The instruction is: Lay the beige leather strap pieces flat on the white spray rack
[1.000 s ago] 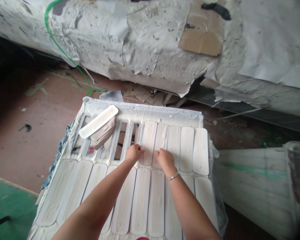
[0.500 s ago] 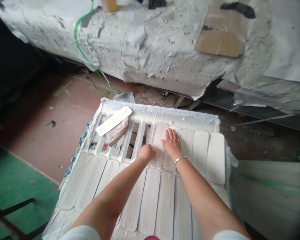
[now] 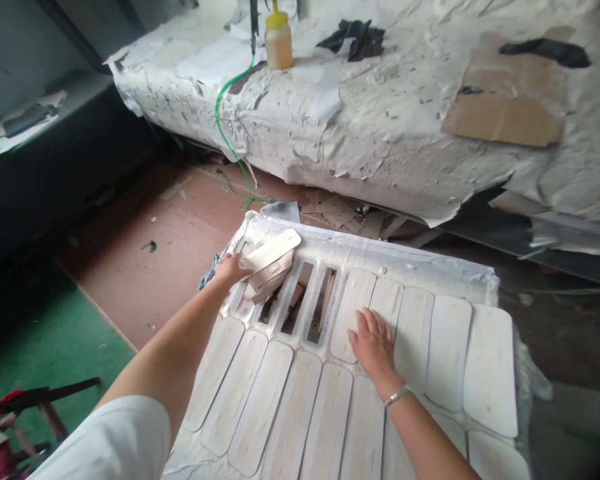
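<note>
A white-covered frame [image 3: 375, 253] bears rows of long pale slats with rounded ends. At its far left, several loose slats lie in a slanted pile [image 3: 270, 278], a white slat [image 3: 273, 249] on top. My left hand [image 3: 231, 269] is at the near left end of that top slat, fingers closed on its end; the fingertips are partly hidden. My right hand [image 3: 374, 340] lies flat with fingers outstretched on two neighbouring slats of the far row, one of them the leftmost laid slat [image 3: 353, 313]. Between pile and laid slats, narrow slots [image 3: 323, 303] show through the frame.
Behind the frame stands a wide bench covered in stained white sheeting [image 3: 380, 127]. On it are a yellow-capped bottle [image 3: 279, 45], dark scraps [image 3: 356, 41] and cardboard [image 3: 507, 100]. A green hose [image 3: 219, 110] hangs down to the floor. Dark bars [image 3: 55, 393] stand at lower left.
My left hand has moved left from beside the laid slats to the loose pile. My right hand has slid slightly nearer, still flat on the slats. The view has shifted left and up.
</note>
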`<action>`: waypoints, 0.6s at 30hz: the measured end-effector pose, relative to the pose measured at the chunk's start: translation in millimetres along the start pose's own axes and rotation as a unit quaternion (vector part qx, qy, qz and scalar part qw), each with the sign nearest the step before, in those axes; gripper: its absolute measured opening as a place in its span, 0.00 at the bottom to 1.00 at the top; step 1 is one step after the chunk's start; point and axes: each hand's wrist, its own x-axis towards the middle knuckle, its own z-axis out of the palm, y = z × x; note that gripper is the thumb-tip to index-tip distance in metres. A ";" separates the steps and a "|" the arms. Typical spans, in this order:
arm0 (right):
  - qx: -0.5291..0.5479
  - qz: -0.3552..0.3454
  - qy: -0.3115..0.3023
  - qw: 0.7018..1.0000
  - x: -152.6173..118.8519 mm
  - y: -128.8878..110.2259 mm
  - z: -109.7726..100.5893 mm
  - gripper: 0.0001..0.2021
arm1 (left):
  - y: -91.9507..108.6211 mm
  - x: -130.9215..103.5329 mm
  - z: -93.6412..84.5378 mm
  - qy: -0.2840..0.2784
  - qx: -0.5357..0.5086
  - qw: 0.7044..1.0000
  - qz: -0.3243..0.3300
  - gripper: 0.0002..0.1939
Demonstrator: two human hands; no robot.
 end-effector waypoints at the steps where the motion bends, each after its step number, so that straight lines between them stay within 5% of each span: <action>1: 0.015 0.002 0.014 1.000 -0.6 -7.5 2.1 0.20 | -6.3 5.4 0.0 -0.007 0.000 1.000 0.007 0.36; 6: 0.098 -0.016 0.069 0.993 19.0 -48.4 8.9 0.19 | -5.3 19.9 -7.4 -0.099 -0.060 0.993 -0.006 0.19; 9: 0.131 -0.039 0.093 0.986 41.7 -68.4 -5.5 0.20 | -1.3 3.1 -19.4 -0.106 -0.118 0.983 0.094 0.17; 12: 0.119 -0.102 0.130 0.979 57.6 -89.7 -40.2 0.23 | 3.8 -53.8 -34.9 -0.060 -0.140 0.952 0.265 0.13; 14: 0.093 -0.193 0.132 0.968 60.9 -107.3 -68.0 0.24 | 8.7 -106.8 -46.2 -0.095 -0.102 0.937 0.319 0.10; 18: 0.059 -0.339 0.009 0.939 56.6 -136.4 -109.4 0.12 | 10.9 -188.5 -66.8 -0.178 -0.096 0.906 0.372 0.13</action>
